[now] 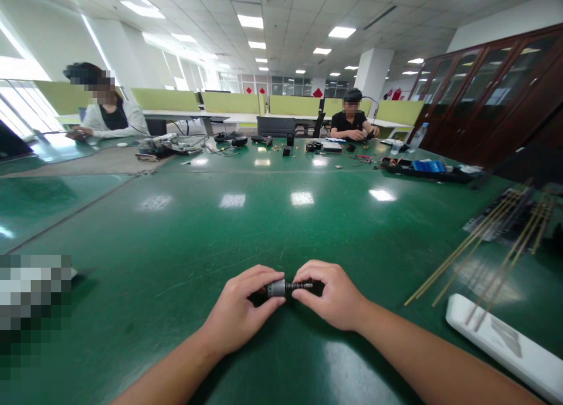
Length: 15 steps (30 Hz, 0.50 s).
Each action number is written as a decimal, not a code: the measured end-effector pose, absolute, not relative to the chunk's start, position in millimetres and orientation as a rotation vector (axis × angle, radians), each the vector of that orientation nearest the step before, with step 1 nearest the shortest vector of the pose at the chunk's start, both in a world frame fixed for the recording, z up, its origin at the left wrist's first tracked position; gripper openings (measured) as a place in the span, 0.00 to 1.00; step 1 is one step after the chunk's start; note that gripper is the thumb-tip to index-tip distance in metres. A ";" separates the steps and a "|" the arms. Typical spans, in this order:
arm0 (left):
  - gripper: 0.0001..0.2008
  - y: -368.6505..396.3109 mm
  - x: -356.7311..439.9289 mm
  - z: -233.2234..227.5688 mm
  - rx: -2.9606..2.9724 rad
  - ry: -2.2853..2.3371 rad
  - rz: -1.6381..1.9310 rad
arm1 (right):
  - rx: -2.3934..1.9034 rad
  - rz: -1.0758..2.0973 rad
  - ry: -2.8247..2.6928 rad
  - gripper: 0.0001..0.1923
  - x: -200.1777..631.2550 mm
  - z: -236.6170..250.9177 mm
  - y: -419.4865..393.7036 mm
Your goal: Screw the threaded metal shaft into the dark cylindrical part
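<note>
Rectangular white ceiling panels (250,21) are lighting the room brightly and evenly, while daylight is blowing out the far-left windows (17,94). Pale glare patches are showing on the glossy green counter (264,217). Wide-angle distortion is bending the edges, and the thin brass rods (475,243) at right are blurring.
</note>
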<state>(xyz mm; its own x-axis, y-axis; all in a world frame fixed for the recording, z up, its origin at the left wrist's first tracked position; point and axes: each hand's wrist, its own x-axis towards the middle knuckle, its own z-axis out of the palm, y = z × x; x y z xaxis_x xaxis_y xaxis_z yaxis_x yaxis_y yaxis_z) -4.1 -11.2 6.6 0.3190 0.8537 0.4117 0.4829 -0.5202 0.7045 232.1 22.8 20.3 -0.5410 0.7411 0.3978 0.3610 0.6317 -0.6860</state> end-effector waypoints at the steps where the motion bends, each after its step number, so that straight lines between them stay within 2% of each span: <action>1: 0.16 -11.2 -4.3 6.5 2.133 1.179 1.084 | -0.857 0.711 -2.163 0.05 232.2 20.6 22.8; 15: 0.17 -10.4 -5.4 6.6 2.146 1.181 1.076 | -0.876 0.733 -2.168 0.04 233.4 21.0 23.3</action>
<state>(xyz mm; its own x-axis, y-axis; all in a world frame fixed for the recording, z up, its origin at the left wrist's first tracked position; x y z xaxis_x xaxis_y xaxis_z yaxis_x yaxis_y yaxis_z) -5.4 -10.4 6.6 0.3249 0.8512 0.4122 0.4895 -0.5243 0.6968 233.4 23.3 21.0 -0.5441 0.7506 0.3750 0.3690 0.6155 -0.6964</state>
